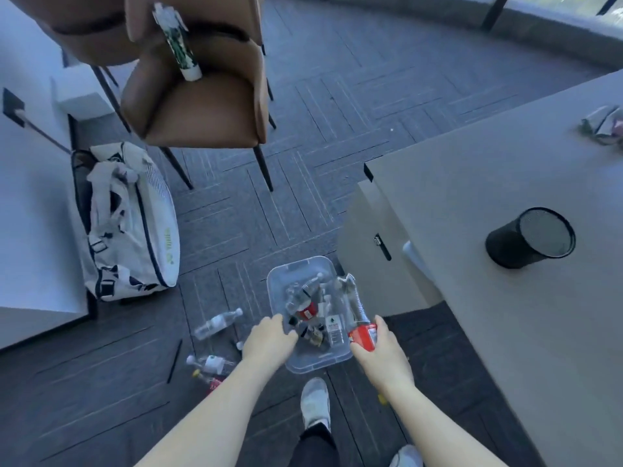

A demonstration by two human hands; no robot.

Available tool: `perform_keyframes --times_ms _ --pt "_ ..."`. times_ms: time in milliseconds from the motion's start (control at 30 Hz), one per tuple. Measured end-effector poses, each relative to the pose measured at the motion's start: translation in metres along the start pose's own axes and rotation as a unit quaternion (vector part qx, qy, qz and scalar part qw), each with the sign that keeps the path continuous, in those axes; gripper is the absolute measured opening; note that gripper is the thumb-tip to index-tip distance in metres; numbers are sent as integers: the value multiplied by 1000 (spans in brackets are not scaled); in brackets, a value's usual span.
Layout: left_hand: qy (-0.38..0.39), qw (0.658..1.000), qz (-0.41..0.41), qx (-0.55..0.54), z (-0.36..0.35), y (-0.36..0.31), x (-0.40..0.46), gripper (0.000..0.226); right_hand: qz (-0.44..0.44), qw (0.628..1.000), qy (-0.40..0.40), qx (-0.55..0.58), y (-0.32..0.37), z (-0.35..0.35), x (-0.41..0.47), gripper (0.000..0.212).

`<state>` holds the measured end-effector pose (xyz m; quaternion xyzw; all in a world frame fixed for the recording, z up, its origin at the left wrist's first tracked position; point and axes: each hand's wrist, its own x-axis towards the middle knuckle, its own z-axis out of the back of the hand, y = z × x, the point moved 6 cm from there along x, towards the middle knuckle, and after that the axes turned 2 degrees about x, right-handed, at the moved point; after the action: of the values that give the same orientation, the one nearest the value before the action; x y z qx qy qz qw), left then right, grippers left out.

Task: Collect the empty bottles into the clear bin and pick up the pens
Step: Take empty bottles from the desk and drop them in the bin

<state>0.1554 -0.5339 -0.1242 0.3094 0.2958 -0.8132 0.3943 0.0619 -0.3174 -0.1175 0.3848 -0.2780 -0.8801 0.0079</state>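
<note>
The left grip point(269, 338) is curling its fingers over the near left rim of the clear rectangular plastic bin point(323, 360), which is sitting on the dark carpeted floor point(337, 112); whether it is truly clamping the rim I cannot tell. The right grip point(379, 352) is wrapping around a crumpled clear bottle with a red label point(359, 326), holding it over the bin's near right corner. Between the two grips, several more clear plastic bottles point(305, 298) are lying jumbled inside the bin.

To the left of the left grip, a clear bottle with a white cap point(217, 324) is lying on the floor, and nearer the person a second clear bottle with a white label point(210, 363) is lying beside a red-labelled one point(214, 382). Further left of these, a thin black pen point(174, 360) is lying on the carpet.

Right of the right grip, a black mesh pen cup point(531, 237) is standing on the pale grey desk point(488, 183). Far beyond the grips, a green-patterned tube point(177, 42) is resting on a brown leather chair point(202, 109), with a white sports bag point(135, 224) on the floor to its left.
</note>
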Motion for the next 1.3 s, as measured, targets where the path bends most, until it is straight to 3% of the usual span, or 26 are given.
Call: perform_keyframes --times_ms 267,533,833,1067,1300 --pt "-69 994 -72 39 2 2 5 39 -7 999 26 -37 28 -40 55 83" --pt "-82 993 -71 49 3 15 13 35 -40 998 40 -2 31 -73 78 88" --pt "-104 980 -142 93 22 -40 -12 35 25 999 26 -2 32 -29 22 61" --pt "-127 947 -265 129 16 -146 -59 34 73 994 -79 36 6 63 -35 49" --pt "-146 861 -443 206 -52 -291 -158 37 60 956 -267 105 -116 190 -119 39"
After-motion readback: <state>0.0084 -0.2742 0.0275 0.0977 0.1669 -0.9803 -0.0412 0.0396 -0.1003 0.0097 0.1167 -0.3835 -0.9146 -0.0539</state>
